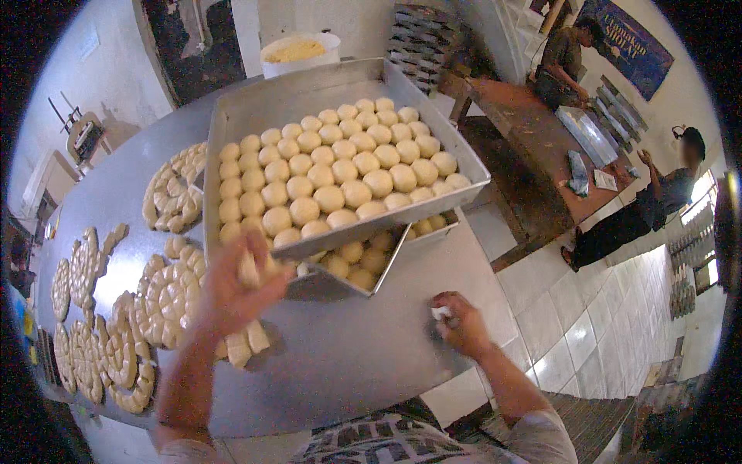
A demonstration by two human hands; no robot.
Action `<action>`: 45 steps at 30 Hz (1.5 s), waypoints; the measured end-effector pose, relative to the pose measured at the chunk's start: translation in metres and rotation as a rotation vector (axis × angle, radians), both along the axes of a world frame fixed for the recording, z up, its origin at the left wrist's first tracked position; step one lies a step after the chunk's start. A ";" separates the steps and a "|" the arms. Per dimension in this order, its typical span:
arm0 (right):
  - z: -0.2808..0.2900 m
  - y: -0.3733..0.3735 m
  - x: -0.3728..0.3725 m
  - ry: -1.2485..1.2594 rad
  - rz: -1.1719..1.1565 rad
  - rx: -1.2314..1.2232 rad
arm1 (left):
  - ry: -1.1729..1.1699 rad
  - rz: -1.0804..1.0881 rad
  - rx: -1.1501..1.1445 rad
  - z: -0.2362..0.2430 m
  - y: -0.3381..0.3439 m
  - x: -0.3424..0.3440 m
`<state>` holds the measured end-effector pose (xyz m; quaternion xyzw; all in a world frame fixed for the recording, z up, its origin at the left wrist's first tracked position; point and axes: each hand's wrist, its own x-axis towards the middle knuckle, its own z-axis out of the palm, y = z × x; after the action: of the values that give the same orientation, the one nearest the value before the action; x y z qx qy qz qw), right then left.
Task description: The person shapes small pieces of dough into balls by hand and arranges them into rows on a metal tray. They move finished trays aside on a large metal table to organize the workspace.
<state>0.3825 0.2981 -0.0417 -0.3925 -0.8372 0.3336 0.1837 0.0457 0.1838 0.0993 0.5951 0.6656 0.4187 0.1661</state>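
Note:
My left hand [232,290], blurred by motion, is closed on a pale piece of dough [259,272] in front of the large metal tray [340,77]. Rows of round dough balls [340,166] fill most of that tray. Over the bare tabletop to the right, my right hand [464,326] is closed around a small white thing [440,313], too small to make out. Cut dough pieces [247,342] lie just below my left hand. Coiled, segmented rounds of dough [166,301] spread across the left of the table.
More trays of dough balls [363,259] sit beneath the large tray on the metal table [355,387]. Behind it stands a white tub [301,54] of yellowish crumbs. Two people are around a brown table [518,124] at the right, which bears a long metal box [587,135].

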 end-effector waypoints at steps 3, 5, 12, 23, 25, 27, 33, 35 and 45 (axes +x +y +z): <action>0.038 0.069 0.031 0.486 -0.168 -0.463 | 0.264 0.087 0.317 0.023 0.097 -0.016; 0.096 0.102 0.021 0.571 -0.268 -0.503 | 0.396 -0.180 0.194 0.037 0.162 -0.025; 0.216 0.195 -0.088 0.970 0.150 0.166 | 0.787 -0.127 -0.112 -0.012 0.340 -0.031; 0.155 0.352 -0.170 0.004 0.120 0.664 | 0.452 -0.029 -0.219 0.029 0.276 -0.019; 0.212 0.283 -0.168 0.495 -0.020 0.559 | 0.133 -0.048 -0.128 0.056 0.211 -0.028; 0.235 0.221 -0.156 0.908 0.126 0.351 | -0.227 -0.058 -0.040 0.066 0.156 -0.020; 0.224 0.218 -0.165 0.264 0.053 1.103 | -0.636 -0.031 0.017 0.059 0.053 0.018; 0.209 0.252 -0.183 -0.141 -0.008 0.945 | -0.525 0.026 -0.081 0.042 0.026 0.021; 0.128 0.327 -0.232 -0.461 0.054 0.861 | -0.647 0.621 -0.040 -0.038 -0.174 0.016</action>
<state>0.1506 0.6248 0.0861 -0.3226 -0.9279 -0.1341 0.1304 0.0614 0.0094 0.0610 0.2020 0.7344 0.6004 0.2435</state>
